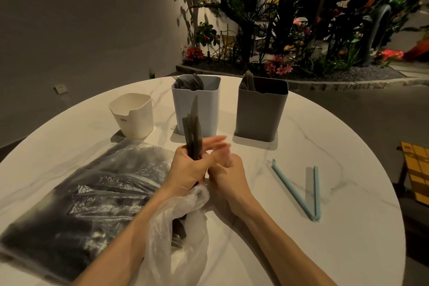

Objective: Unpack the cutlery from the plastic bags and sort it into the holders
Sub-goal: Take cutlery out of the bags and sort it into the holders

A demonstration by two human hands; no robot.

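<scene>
Left grip (pixel 188 169) clutches knives (pixel 193 130) upright — right grip (pixel 225 165) blurred.

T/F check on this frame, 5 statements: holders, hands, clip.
1. The left hand grips a bundle of knives upright. True.
2. The blue holder holds forks. True.
3. The white holder is the tallest of the three. False: it is the shortest; the grey holder and the blue one stand taller.
4. The light blue bag clip lies shut inside the grey holder. False: it lies open in a V on the table, to the right of the hands.
5. The right hand rests flat on the big plastic bag. False: it is beside the left hand, blurred, at the knife handles.
</scene>
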